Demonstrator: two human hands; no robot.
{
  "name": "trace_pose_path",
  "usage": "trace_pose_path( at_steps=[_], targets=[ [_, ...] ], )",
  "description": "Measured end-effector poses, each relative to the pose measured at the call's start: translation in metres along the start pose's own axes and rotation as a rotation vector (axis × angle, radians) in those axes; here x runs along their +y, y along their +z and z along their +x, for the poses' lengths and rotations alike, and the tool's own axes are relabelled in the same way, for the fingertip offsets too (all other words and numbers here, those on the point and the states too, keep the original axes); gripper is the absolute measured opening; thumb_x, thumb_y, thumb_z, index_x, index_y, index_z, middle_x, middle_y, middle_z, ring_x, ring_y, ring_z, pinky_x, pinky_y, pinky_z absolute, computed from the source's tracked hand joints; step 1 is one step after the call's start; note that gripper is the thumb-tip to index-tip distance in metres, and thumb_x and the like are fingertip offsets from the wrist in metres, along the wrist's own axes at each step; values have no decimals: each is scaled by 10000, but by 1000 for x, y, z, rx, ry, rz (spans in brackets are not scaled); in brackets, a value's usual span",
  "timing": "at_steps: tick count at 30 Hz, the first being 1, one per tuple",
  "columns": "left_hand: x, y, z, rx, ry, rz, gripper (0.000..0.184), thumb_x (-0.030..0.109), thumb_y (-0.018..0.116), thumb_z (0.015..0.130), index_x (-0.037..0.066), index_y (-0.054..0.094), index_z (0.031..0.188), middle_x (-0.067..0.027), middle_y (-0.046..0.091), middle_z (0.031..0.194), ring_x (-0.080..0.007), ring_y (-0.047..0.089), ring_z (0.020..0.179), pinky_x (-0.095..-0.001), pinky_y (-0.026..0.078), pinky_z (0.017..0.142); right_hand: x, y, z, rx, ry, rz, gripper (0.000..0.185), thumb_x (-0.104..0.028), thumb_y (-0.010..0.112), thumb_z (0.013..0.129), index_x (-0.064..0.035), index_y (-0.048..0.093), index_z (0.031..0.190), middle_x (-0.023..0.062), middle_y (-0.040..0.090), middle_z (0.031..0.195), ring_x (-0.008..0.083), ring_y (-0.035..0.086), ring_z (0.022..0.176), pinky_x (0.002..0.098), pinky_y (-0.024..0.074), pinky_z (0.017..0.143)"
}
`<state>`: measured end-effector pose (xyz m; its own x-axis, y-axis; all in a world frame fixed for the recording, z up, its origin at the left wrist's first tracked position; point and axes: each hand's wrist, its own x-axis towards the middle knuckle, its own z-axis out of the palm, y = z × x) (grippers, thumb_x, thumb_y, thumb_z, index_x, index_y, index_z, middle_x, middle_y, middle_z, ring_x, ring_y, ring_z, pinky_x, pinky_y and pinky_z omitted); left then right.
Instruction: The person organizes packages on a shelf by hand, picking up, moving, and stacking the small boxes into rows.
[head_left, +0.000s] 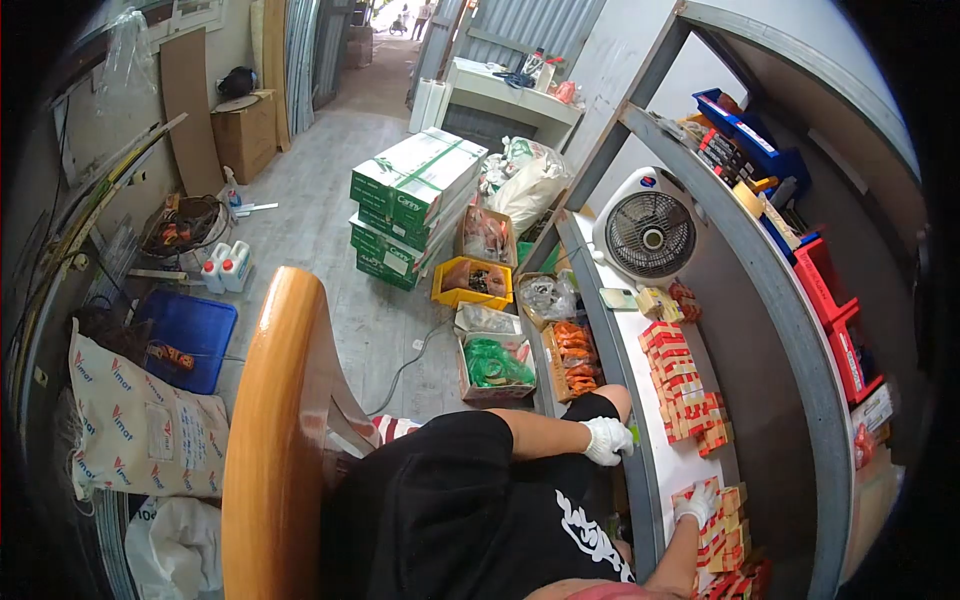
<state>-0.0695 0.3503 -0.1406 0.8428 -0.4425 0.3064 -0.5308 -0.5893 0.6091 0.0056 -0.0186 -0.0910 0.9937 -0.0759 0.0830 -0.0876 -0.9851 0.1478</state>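
Boxes (pixel 734 527) under right grip (pixel 698 501), likely light and stiff
Best taken by opposite sides; left grip (pixel 607 441) near the knee (pixel 617 399), whether either pinches anything I cannot tell

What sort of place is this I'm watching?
Probably a small workshop or storeroom: stacked green-and-white cartons, red bins on a metal rack, and rows of small red-and-cream boxes.

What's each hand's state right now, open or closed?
Left hand: near the knee; grip cannot be told.
Right hand: on red-and-cream packs; grip cannot be told.
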Motion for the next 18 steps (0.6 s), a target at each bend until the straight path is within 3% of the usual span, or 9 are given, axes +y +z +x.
trace_pose_path(
  at_steps=[12, 18],
  targets=[
    [1, -2, 0, 3, 45, 44, 386, 229, 709, 809, 125, 794, 1171, -135, 763, 1178, -363, 711, 1132, -469, 569, 981, 3, 8, 5, 89, -63, 51, 651, -221, 850, 745, -176, 650, 1363, 145, 520, 1570, 392, 406, 1511, 480, 342, 1266],
    [0, 1, 1, -13, 51, 40, 384, 228, 707, 809, 123, 794, 1168, -141, 763, 1173, -365, 711, 1127, -470, 570, 977, -19, -23, -26, 43, 17, 67, 771, -333, 861, 738, -200, 603, 1453, 126, 427, 1659, 371, 350, 1553, 488, 314, 1277]
  ],
)
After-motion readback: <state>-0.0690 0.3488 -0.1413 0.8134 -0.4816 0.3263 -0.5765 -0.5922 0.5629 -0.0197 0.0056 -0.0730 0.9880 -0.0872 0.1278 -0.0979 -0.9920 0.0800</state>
